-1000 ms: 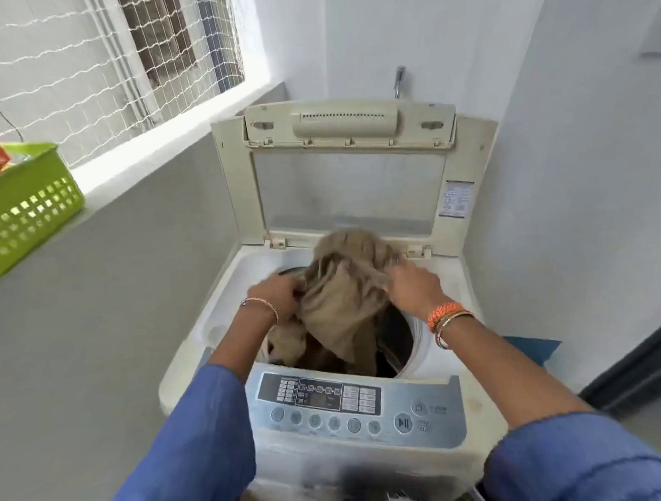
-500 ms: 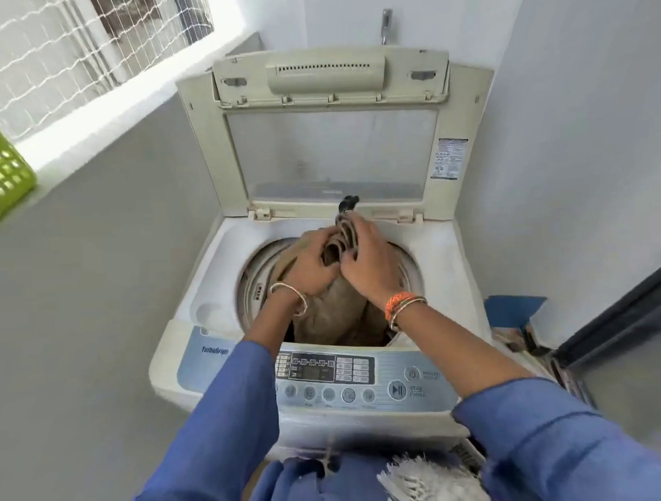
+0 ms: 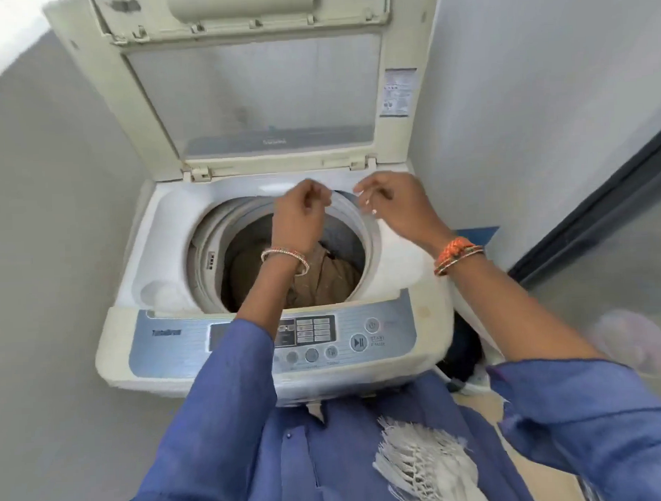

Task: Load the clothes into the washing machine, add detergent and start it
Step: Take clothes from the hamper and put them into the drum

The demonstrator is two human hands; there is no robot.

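Note:
A cream top-loading washing machine (image 3: 170,226) stands before me with its lid (image 3: 249,103) raised upright. A brown garment (image 3: 322,277) lies down inside the drum (image 3: 209,247). My left hand (image 3: 299,217) hovers over the far side of the drum opening, fingers loosely curled, holding nothing. Beside it, over the back right rim, my right hand (image 3: 393,207) is also empty with fingers loosely bent. The blue-grey control panel (image 3: 384,334) with its start/pause button (image 3: 358,342) runs along the machine's front; my left sleeve covers part of it.
Grey walls close in on both sides of the machine. A dark door frame (image 3: 597,203) runs along the right. Dark cloth (image 3: 462,354) sits on the floor between the machine and my right arm. A blue object (image 3: 478,233) lies behind the machine's right side.
Both hands held the brown garment and pushed it down into the drum. They have let go and lifted above the opening, and the garment now lies inside. The view has tilted down and closer.

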